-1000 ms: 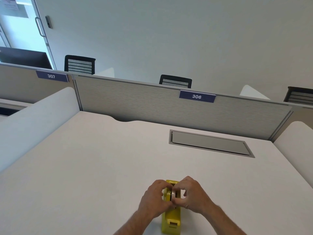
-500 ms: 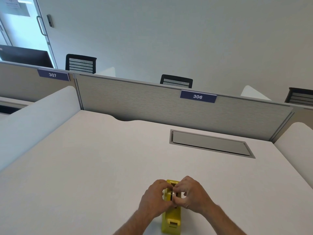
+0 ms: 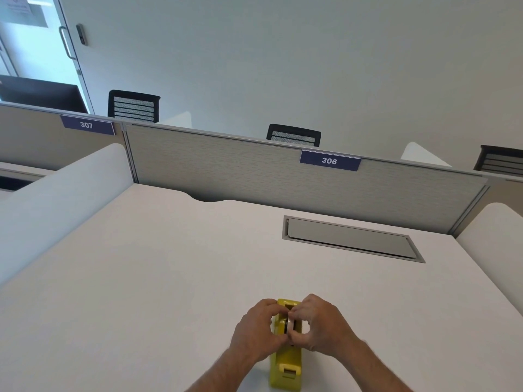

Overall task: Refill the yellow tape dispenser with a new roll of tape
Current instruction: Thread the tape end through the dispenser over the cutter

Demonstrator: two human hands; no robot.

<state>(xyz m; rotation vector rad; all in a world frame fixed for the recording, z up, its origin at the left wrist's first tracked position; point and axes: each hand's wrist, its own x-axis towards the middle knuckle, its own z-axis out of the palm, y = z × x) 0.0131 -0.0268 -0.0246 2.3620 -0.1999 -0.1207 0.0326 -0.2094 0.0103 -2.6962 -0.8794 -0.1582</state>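
We've got the yellow tape dispenser [image 3: 285, 366] sitting on the tabletop [image 3: 141, 278], both hands over its well: left hand [image 3: 259, 329] and right hand [image 3: 319, 325] fingers pinched on the roll of tape [image 3: 289, 325]. Looks mostly seated; threading the tape probably remains.

Both hands [image 3: 291, 329] pinch a tape roll [image 3: 289, 325] inside the yellow dispenser [image 3: 285, 369].

the left hand [image 3: 259, 331] and right hand [image 3: 321, 323] hide the middle of the yellow tape dispenser [image 3: 285, 369]; the tape roll barely shows.
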